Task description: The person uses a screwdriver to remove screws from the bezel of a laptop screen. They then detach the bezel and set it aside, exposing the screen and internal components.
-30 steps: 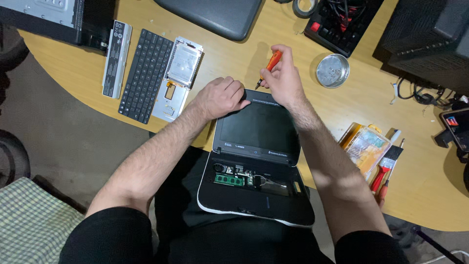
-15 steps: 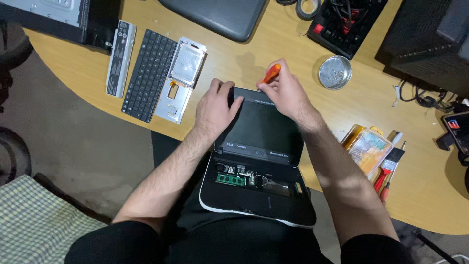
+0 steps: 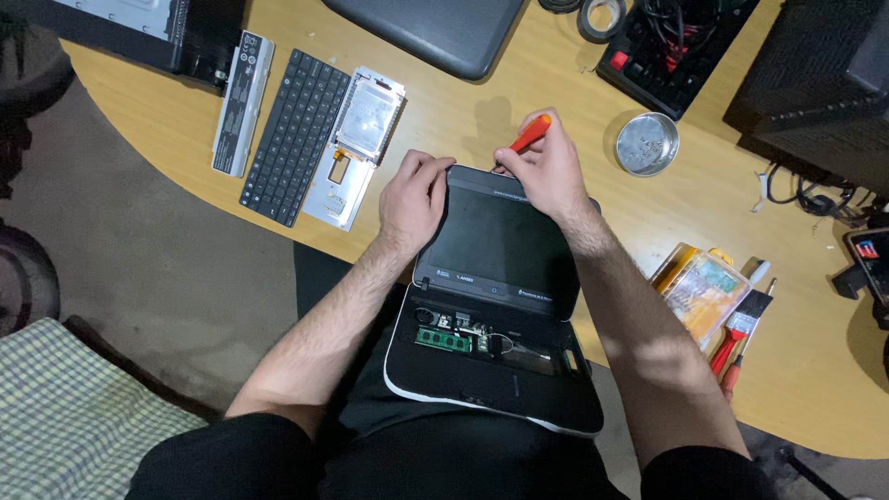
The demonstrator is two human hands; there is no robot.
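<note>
Bare wooden desk [image 3: 435, 106] behind the opened black laptop [image 3: 500, 278] – round metal tin [image 3: 646, 143] right, silver panel [image 3: 356, 148] left hem it.
</note>
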